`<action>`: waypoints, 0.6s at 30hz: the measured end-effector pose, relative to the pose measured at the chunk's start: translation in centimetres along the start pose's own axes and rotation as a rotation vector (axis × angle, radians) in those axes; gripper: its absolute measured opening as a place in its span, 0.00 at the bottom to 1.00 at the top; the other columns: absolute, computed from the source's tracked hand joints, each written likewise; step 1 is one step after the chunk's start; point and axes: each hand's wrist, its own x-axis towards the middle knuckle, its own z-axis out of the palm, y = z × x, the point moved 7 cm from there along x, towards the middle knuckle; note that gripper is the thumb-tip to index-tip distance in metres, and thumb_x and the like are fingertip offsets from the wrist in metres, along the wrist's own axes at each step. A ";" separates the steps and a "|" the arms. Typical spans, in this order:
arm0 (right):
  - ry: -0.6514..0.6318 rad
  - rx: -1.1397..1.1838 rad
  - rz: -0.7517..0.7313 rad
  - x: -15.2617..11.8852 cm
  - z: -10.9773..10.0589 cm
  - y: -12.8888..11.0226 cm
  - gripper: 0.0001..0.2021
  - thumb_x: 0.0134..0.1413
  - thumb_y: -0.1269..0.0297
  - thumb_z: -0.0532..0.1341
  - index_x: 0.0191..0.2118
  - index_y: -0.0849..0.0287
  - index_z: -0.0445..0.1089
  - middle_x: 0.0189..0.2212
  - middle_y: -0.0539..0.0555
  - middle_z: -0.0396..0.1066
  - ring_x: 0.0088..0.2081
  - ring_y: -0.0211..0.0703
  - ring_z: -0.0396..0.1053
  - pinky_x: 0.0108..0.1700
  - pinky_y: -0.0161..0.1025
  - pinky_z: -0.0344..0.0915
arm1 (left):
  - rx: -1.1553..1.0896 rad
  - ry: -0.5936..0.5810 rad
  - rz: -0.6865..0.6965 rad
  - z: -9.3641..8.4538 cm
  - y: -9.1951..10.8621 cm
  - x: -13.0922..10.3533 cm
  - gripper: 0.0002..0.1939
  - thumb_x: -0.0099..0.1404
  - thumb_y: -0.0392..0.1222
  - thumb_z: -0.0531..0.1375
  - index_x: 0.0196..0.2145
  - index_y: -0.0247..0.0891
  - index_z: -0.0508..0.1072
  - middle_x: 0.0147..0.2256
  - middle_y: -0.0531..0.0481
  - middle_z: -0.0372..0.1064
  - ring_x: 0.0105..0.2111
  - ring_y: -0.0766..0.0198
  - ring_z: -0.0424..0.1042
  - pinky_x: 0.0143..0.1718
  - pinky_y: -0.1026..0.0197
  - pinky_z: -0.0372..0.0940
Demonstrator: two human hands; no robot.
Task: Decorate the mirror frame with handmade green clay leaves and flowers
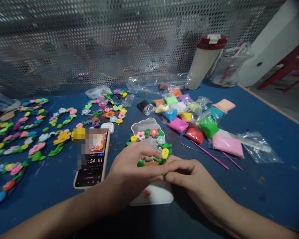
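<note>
My left hand [134, 166] reaches over a ring of clay flowers [154, 133], its fingers bent round the near side. My right hand [186, 172] pinches the ring's lower right edge, where the fingertips of both hands meet. A bit of green clay shows between them. Pink, blue and yellow flowers with green leaves make up the ring; my fingers hide its near part. Under it lies a white board [155, 196] with a wavy top and a small reddish piece on it.
Left of my hands lies a phone [92, 169] showing a timer. Several finished clay rings [62, 116] spread out at left. Bagged coloured clay [194, 134], pink sticks [210, 154] and a tumbler [205, 63] are at right. A perforated metal panel [89, 43] stands behind.
</note>
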 end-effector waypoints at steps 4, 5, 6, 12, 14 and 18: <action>-0.013 -0.004 0.014 0.1 0.0 0.1 0.03 0.47 0.66 0.66 0.28 0.52 0.78 0.29 0.48 0.74 0.34 0.36 0.67 0.38 0.33 0.59 | -0.056 0.011 0.015 -0.2 0.1 -0.1 0.04 0.60 0.40 0.61 0.33 0.46 0.77 0.33 0.52 0.71 0.34 0.66 0.70 0.34 0.63 0.65; -0.014 -0.006 0.012 0.1 0.0 0.1 0.03 0.47 0.66 0.66 0.28 0.52 0.78 0.29 0.48 0.74 0.34 0.36 0.67 0.38 0.33 0.59 | -0.068 0.016 0.006 -0.2 0.1 -0.1 0.04 0.60 0.39 0.61 0.32 0.46 0.76 0.32 0.53 0.72 0.33 0.66 0.70 0.34 0.63 0.65; -0.017 -0.008 0.011 0.2 0.0 0.0 0.03 0.47 0.66 0.66 0.28 0.52 0.78 0.29 0.49 0.74 0.34 0.37 0.67 0.38 0.34 0.59 | -0.082 0.024 -0.005 -0.3 0.1 -0.1 0.04 0.60 0.39 0.61 0.32 0.46 0.76 0.31 0.54 0.72 0.33 0.66 0.70 0.34 0.63 0.65; -0.057 -0.005 0.003 0.2 0.5 -0.5 0.07 0.51 0.63 0.62 0.26 0.54 0.77 0.27 0.50 0.71 0.33 0.38 0.64 0.37 0.36 0.58 | -0.060 0.005 -0.037 -0.8 0.1 0.1 0.03 0.60 0.38 0.62 0.31 0.46 0.76 0.30 0.54 0.72 0.32 0.65 0.70 0.32 0.62 0.67; -0.060 -0.003 -0.008 0.1 0.5 -0.6 0.07 0.50 0.63 0.63 0.25 0.54 0.77 0.28 0.50 0.71 0.33 0.39 0.65 0.38 0.36 0.59 | -0.054 0.003 -0.034 -0.8 0.0 0.1 0.05 0.60 0.38 0.61 0.32 0.47 0.76 0.32 0.54 0.72 0.33 0.64 0.70 0.33 0.61 0.67; -0.046 0.013 0.015 0.2 0.3 -0.2 0.03 0.47 0.64 0.65 0.27 0.54 0.77 0.29 0.51 0.74 0.35 0.41 0.67 0.40 0.38 0.60 | -0.104 -0.015 -0.019 -0.3 -0.3 -0.1 0.05 0.58 0.37 0.63 0.34 0.45 0.76 0.35 0.51 0.71 0.35 0.65 0.70 0.35 0.62 0.66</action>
